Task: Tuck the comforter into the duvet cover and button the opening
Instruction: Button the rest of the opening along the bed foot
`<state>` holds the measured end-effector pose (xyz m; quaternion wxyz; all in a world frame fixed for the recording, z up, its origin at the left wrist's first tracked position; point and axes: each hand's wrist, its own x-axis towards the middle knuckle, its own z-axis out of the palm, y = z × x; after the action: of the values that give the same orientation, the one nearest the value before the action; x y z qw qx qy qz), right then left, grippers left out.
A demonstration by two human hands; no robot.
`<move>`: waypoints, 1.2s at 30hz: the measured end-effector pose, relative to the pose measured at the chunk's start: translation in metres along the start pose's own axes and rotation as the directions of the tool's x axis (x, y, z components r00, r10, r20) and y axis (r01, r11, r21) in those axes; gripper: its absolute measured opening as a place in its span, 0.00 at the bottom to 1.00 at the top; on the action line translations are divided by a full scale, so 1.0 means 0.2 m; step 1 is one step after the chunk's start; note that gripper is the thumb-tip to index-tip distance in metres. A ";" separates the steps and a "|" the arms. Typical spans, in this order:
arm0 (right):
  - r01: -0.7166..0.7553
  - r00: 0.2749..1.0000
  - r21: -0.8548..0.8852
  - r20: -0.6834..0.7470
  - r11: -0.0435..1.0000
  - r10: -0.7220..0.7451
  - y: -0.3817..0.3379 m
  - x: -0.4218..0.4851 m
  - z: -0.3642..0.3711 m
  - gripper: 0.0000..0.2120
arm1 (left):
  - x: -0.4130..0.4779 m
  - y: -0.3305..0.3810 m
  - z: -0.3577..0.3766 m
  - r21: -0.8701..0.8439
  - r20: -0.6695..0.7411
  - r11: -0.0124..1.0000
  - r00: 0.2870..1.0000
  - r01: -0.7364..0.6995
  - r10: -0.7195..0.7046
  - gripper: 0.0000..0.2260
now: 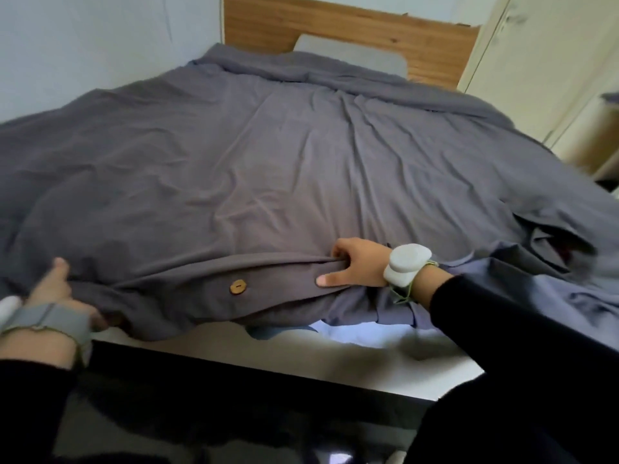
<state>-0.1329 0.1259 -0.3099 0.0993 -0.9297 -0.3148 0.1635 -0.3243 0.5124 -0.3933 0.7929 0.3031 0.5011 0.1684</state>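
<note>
Gap right of the button (237,287) — right hand (355,266) blocks it.

Black sleeves (522,316) on both arms, a white wrist device (406,265) right, a grey strap (50,318) left.

one head camera, looking down the bed from its foot

a single wide-angle view, worn on the person's head, stands at the foot of the bed (335,363) and faces forward and down along its length toward the wooden headboard (351,31) at the far end. the near edge of the duvet cover (268,169) sits close under the lens, with the left hand (55,289) and right hand (360,266) low in the frame. the wide lens bends the walls and the bed's sides outward. no second view shares the scene
</note>
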 end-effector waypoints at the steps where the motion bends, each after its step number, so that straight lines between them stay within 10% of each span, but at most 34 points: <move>1: 0.028 1.000 -0.040 -0.007 0.999 -0.028 0.00 0.00 0.01 0.27 | -0.09 -0.04 0.05 0.012 0.020 0.999 0.998 0.052 -0.053 0.36; 7: 0.125 0.983 -0.330 -0.086 0.936 -0.161 -0.06 -0.08 0.05 0.24 | -0.45 -0.47 0.40 0.213 0.112 0.953 0.963 0.217 -0.245 0.37; 18: 0.052 0.999 0.133 0.005 0.990 -0.053 -0.07 -0.48 0.22 0.13 | -0.76 -1.05 0.73 0.169 0.313 0.967 0.920 0.192 -0.237 0.25; 21: 0.006 0.987 0.228 -0.158 0.974 0.031 0.05 -0.48 0.09 0.14 | -0.78 -1.13 0.80 0.244 0.390 0.939 0.862 0.243 -0.325 0.17; 27: -0.441 0.885 -0.210 -0.265 0.873 0.384 0.54 -0.53 -0.16 0.24 | -0.86 -1.22 0.86 0.146 0.382 0.966 0.889 0.213 -0.254 0.09; 36: -0.605 0.767 -0.040 -0.295 0.795 0.569 0.87 -0.96 -0.01 0.25 | -0.78 -1.22 0.76 0.377 0.233 0.926 0.968 0.000 -0.095 0.20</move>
<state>-0.1801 -0.1282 -0.3120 0.0229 -0.9990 -0.0016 0.0380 -0.2654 0.1909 -0.3967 0.7807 0.4546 0.4285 0.0115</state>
